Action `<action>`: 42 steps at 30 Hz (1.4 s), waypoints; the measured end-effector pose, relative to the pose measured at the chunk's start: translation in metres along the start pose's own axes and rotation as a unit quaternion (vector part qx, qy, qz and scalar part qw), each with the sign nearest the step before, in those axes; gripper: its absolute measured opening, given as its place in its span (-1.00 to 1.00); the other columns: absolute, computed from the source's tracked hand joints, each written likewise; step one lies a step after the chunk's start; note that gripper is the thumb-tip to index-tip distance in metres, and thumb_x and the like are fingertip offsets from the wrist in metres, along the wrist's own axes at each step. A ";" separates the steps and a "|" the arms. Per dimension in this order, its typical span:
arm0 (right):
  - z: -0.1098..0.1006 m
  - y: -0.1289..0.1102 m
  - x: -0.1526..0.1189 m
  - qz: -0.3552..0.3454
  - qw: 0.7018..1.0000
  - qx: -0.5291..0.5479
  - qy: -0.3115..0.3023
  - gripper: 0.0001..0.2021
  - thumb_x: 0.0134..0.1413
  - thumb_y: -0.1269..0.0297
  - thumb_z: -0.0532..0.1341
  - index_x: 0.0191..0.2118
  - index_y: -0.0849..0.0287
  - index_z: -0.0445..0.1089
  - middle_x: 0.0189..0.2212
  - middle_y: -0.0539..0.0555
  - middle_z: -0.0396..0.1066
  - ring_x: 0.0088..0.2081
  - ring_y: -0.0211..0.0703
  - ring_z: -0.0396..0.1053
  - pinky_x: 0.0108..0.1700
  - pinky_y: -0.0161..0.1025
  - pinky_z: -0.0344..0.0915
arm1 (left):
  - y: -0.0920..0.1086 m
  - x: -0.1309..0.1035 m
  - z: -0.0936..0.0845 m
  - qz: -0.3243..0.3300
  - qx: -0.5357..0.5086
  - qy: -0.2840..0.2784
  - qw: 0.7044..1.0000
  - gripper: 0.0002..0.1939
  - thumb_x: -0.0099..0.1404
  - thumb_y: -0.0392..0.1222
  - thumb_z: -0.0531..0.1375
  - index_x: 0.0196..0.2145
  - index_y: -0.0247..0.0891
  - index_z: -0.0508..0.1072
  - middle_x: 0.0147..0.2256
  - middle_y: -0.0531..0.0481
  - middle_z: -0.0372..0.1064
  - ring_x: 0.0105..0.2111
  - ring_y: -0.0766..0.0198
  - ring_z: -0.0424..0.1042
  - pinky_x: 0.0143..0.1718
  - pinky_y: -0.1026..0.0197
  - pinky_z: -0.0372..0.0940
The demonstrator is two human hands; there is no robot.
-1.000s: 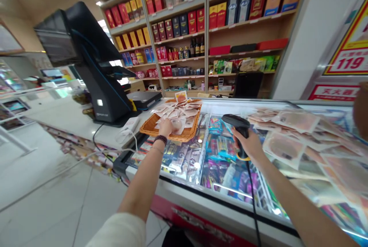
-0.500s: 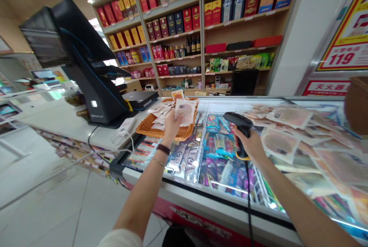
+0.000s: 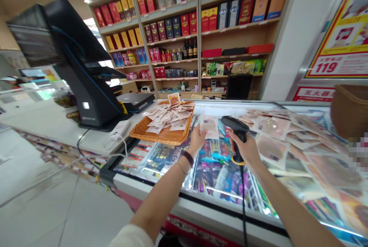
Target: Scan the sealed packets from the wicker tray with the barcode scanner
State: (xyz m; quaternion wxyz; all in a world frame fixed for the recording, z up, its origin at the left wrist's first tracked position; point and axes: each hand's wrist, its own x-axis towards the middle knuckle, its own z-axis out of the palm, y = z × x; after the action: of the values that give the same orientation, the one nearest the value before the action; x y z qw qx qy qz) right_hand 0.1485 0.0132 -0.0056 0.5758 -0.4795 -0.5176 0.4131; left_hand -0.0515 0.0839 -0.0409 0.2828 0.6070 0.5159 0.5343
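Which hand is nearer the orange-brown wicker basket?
Left: the left hand is just right of the basket, holding a flat whitish packet; the right hand, gripping a black handheld scanner, is farther right.

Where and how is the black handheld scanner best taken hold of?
Probably by its handle, coming from the right, as the right hand does. On the black handheld scanner, the narrow handle drops below a wider head that points left, towards the pale, flat, rectangular packet in the left hand. That grip leaves the head's front uncovered, and the thin black cord hangs below.
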 end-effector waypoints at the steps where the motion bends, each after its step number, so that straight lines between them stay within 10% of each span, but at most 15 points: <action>1: 0.000 0.001 0.000 -0.001 1.000 -0.002 -0.001 -0.53 -0.06 -0.21 0.38 -0.57 0.05 0.29 -0.77 -0.03 0.31 -0.73 -0.22 0.22 -0.65 -0.24 0.22 | -0.007 0.000 0.003 -0.013 -0.018 -0.001 1.000 -0.68 0.27 -0.26 0.26 -0.01 -0.32 0.51 -0.08 -0.22 0.58 -0.06 0.03 0.54 0.04 -0.01 0.42; 23: 0.004 0.008 -0.003 -0.026 0.995 -0.084 -0.056 -0.52 0.06 -0.18 0.31 -0.63 0.07 0.29 -0.80 -0.04 0.27 -0.76 -0.24 0.23 -0.60 -0.27 0.22 | -0.016 -0.002 0.003 0.030 -0.040 0.006 0.999 -0.67 0.27 -0.31 0.22 0.00 -0.31 0.51 0.02 -0.25 0.55 0.07 0.02 0.51 0.13 -0.05 0.40; 30: 0.002 -0.010 -0.005 0.002 0.997 -0.028 -0.077 -0.52 -0.08 -0.20 0.37 -0.62 0.07 0.28 -0.79 -0.05 0.26 -0.76 -0.26 0.21 -0.64 -0.29 0.19 | -0.012 0.001 0.004 -0.074 -0.116 -0.026 0.990 -0.58 0.26 -0.19 0.30 0.07 -0.24 0.41 -0.04 -0.22 0.56 -0.12 0.06 0.60 -0.07 -0.04 0.53; 37: -0.054 -0.013 0.002 -0.013 1.000 0.010 0.007 -0.52 -0.07 -0.22 0.37 -0.56 0.08 0.31 -0.74 -0.04 0.31 -0.73 -0.23 0.21 -0.64 -0.26 0.16 | 0.006 0.016 0.017 -0.152 -0.170 -0.045 0.973 -0.52 0.28 -0.12 0.34 0.10 -0.19 0.32 -0.10 -0.18 0.55 -0.32 0.21 0.62 -0.25 0.14 0.56; 42: -0.116 -0.024 -0.003 -0.034 0.993 -0.020 0.114 -0.51 -0.04 -0.24 0.36 -0.59 0.07 0.29 -0.75 -0.02 0.30 -0.72 -0.20 0.24 -0.62 -0.24 0.20 | 0.037 0.036 0.066 -0.084 -0.197 -0.082 0.973 -0.57 0.27 -0.17 0.32 0.06 -0.23 0.36 -0.07 -0.20 0.53 -0.19 0.17 0.61 -0.23 0.14 0.56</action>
State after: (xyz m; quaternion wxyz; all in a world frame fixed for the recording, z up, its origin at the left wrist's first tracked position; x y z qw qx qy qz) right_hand 0.2624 -0.0088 0.0172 0.6346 -0.5173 -0.4729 0.3258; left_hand 0.0188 0.1194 -0.0123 0.4819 0.5355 0.4251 0.5480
